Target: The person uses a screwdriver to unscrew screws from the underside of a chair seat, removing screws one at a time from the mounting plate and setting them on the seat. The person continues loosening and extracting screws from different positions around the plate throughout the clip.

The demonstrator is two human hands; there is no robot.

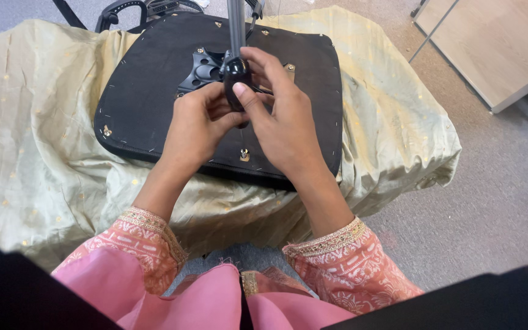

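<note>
Head view shows our left hand (200, 122) and right hand (285, 125) both closed around a glossy black plastic knob (236, 73) on a grey metal lever (236, 24), above the upturned black fabric-covered seat base (154, 91) lying on pale green cloth (38, 122). We judge the knob hard, smooth, slippery; best gripped around its sides.

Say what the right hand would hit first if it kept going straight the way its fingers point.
The right hand points up-left; its fingertips already wrap the black knob at the grey rod's base. Past that, probably the black mounting plate on the seat underside, though depth is unclear.
</note>
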